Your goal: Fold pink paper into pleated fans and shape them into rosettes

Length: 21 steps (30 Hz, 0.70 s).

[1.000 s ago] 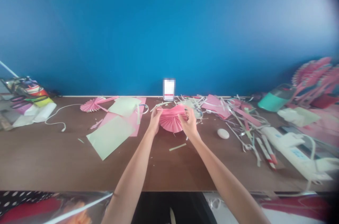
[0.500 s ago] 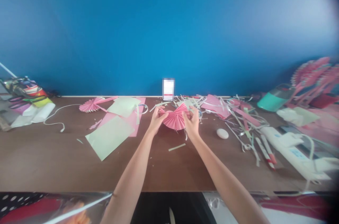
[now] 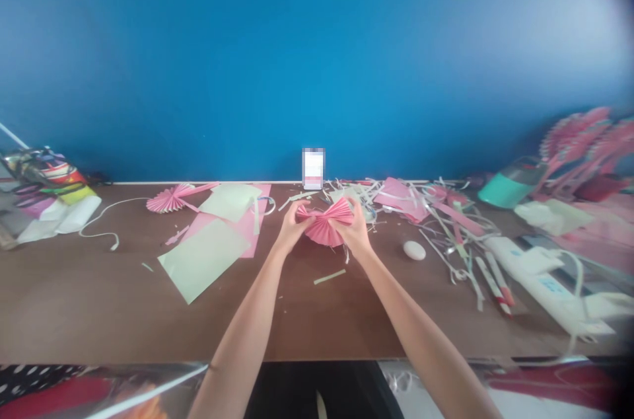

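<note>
A pink pleated paper fan [image 3: 324, 232] is held up between both hands over the middle of the table, its folds spread nearly all the way round. My left hand [image 3: 294, 224] pinches its left edge between thumb and fingers. On the other side, my right hand [image 3: 357, 227] grips the right part, the thumb reaching in towards the fan's centre. Below the fan lies a narrow pale green paper strip [image 3: 329, 277]. Just behind it is a tangle of thin paper strips [image 3: 364, 194].
Left are pale green sheets [image 3: 205, 260], a pink sheet [image 3: 260, 240] and another pleated fan [image 3: 168, 199]. To the right lie a white oval object [image 3: 414, 250], markers [image 3: 493, 283] and a white power strip [image 3: 539, 283]. A phone [image 3: 314, 169] leans against the blue wall.
My right thumb has shifted left and inward on the fan, towards its centre. The upper right folds stand more spread. My left hand stays at its edge.
</note>
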Motion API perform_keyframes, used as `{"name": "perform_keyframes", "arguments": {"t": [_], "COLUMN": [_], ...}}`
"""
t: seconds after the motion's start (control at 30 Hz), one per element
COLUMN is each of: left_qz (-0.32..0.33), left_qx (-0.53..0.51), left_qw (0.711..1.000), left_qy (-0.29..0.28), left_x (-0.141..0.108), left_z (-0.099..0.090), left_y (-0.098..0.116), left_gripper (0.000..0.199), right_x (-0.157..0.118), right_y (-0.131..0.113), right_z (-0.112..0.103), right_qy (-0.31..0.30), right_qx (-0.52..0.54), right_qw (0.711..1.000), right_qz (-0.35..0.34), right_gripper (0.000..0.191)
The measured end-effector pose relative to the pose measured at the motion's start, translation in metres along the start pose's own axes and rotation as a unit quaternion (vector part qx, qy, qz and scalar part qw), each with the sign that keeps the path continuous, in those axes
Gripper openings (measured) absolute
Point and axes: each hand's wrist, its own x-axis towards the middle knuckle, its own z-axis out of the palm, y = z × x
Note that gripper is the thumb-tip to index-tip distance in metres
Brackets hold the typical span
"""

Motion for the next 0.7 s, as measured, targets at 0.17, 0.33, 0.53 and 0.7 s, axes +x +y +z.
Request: {"name": "perform_keyframes", "arguments": {"t": [0.17, 0.33, 0.53, 0.7], "left_qz": [-0.022, -0.092, -0.126, -0.104], "left_qx": [-0.084, -0.207, -0.254, -0.225], "left_qw": [0.996, 0.974, 0.959, 0.969], "left_qy": [-0.034, -0.002, 0.011, 0.02], "left_x": [-0.001, 0.0, 0.002, 0.002], "left_z": [0.003, 0.008, 0.013, 0.011], "left_y": [0.002, -0.01, -0.024, -0.019], "left_gripper": [0.056, 0.071, 0.038, 0.034], "right_x": [-0.001, -0.003, -0.007, -0.01], "right_y": [-0.003, -0.008, -0.015, -0.015], "right_z": [0.0, 0.001, 0.004, 0.006], "right_qy": [0.026, 0.055, 0.044, -0.015], "right_qx": [-0.008, -0.012, -0.015, -0.024], "right_qw": [1.0, 0.998, 0.999, 1.0], "right_qz": [-0.004, -0.009, 0.003, 0.013], "right_gripper": [0.058, 0.034, 0.02, 0.019]}}
